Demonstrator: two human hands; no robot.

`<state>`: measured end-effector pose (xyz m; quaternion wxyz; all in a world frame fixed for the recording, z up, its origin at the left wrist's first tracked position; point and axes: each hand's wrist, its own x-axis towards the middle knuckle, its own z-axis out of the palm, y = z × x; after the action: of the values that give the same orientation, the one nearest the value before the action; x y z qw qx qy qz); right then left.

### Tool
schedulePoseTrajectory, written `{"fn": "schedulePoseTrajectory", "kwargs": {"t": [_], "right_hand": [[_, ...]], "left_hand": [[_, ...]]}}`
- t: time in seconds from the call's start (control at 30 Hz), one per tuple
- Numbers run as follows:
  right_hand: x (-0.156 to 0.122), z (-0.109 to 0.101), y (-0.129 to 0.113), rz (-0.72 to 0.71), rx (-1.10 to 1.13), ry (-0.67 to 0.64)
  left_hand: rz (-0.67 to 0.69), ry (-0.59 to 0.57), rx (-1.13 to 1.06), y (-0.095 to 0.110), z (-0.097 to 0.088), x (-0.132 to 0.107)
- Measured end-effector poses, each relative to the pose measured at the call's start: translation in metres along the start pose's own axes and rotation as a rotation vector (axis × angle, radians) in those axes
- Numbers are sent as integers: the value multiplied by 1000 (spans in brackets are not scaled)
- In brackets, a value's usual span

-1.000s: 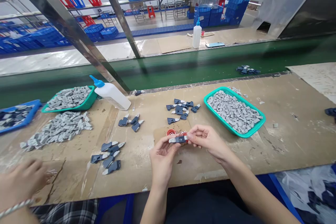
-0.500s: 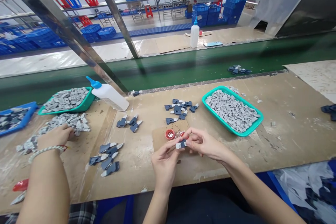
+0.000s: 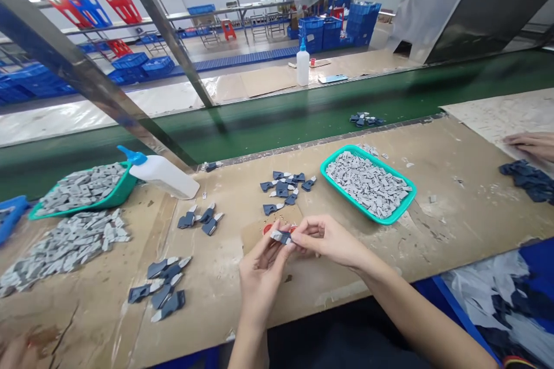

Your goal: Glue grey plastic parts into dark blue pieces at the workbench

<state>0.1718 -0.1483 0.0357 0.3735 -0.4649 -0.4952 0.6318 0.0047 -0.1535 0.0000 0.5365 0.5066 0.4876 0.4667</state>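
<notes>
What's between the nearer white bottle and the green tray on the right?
In the head view, a cluster of dark, pale-tipped pieces lies on the brown worktop.

A factory workshop: a long green conveyor belt [image 3: 259, 131] crosses mid-frame beyond a cardboard-covered table [image 3: 216, 294] bearing heaps of small grey parts [image 3: 69, 249]; stacked blue crates [image 3: 362, 24] rise at upper right; metal posts [image 3: 175, 46] slant through the upper left.

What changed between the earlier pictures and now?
A coworker's hand has withdrawn from the grey pile to the near left; another person's hand has come into view at right. The left hand and right hand still hold the dark piece. The green baskets stayed put.
</notes>
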Motion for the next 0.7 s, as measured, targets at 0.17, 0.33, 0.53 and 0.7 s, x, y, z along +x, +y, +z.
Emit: {"fn": "schedulePoseTrajectory", "kwargs": {"t": [0.17, 0.33, 0.53, 0.7], "right_hand": [[16, -80, -15, -141, -552, 481], [49, -164, -7, 130, -1062, 741], [66, -183, 9, 116, -1068, 715], [54, -176, 7, -7, -978, 782]], "left_hand": [[236, 213, 511, 9, -46, 37], [316, 313, 1052, 16, -114, 89], [322, 147, 1345, 8, -146, 123], [356, 98, 1371, 7, -142, 130]]}}
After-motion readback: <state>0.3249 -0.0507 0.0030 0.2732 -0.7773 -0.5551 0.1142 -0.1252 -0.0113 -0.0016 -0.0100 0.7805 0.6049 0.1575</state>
